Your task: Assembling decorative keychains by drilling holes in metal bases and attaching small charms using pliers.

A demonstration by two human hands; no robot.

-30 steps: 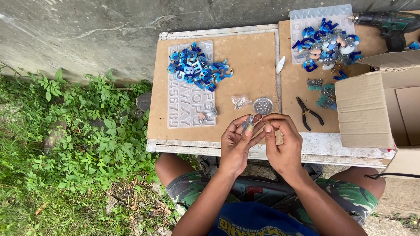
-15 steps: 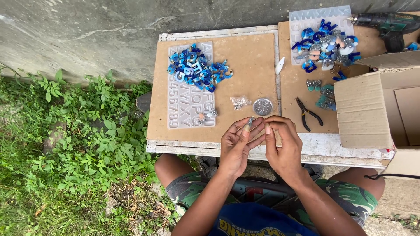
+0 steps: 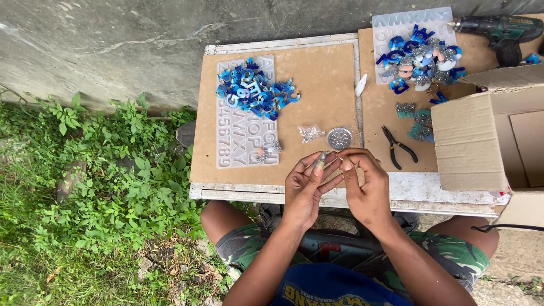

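Your left hand (image 3: 306,184) and your right hand (image 3: 365,184) meet over the near edge of the desk (image 3: 317,195), and their fingertips touch. Your left hand pinches a small silver piece (image 3: 322,158) between thumb and finger, so it is grasping that piece. Your right hand has its fingers curled in close to the same piece, but you cannot tell if it grips it too.

Just past your fingers, at 12 o'clock, sits a little round silver tin (image 3: 339,138). A small clear bag (image 3: 310,133) lies just beside the tin, at its 9 o'clock. Black pliers (image 3: 398,148) lie at 3 o'clock from the tin.

A clear letter mold (image 3: 246,141) lies at 10 o'clock from your hands, with a pile of blue letters (image 3: 255,90) on its far end. A second pile of blue letters (image 3: 422,54) lies at 1 o'clock. An open cardboard box (image 3: 493,141) stands at 3 o'clock. A green drill (image 3: 498,31) rests far off at 2 o'clock.
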